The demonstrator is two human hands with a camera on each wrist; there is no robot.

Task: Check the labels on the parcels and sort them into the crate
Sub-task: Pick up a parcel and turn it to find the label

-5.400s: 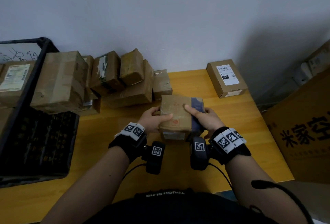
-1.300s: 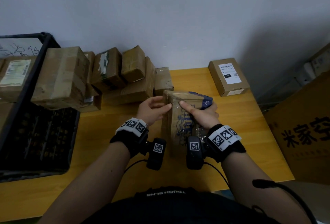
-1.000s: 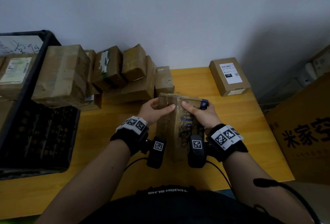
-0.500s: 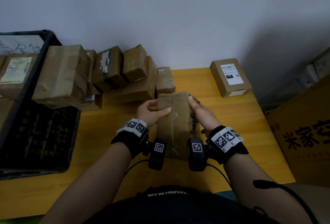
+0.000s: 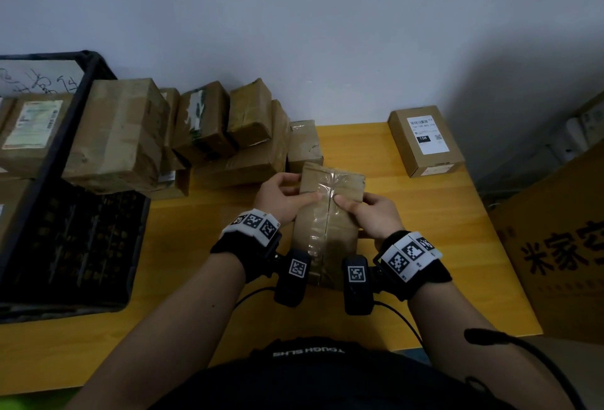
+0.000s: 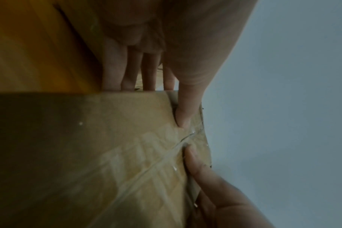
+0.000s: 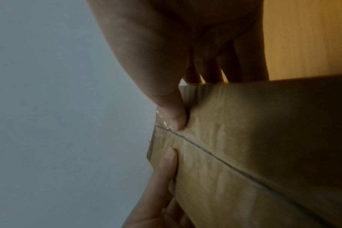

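Over the yellow bench [image 5: 425,213], a brown parcel [image 5: 327,229] is held in both hands, plain taped face up.

At far left the black crate [image 5: 65,246] holds a labelled box; stacked parcels [image 5: 202,135] line the wall, and a labelled box [image 5: 425,141] sits at the back right. The held parcel's long axis runs from the person toward the wall. The left hand [image 5: 281,197] and right hand [image 5: 376,216] each grip a side, thumbs on top beside the centre seam. Only the wrist views show the fingers curled under the far edge [image 6: 127,77] [image 7: 244,64]. A second ago blue print faced up; now that face is turned away.
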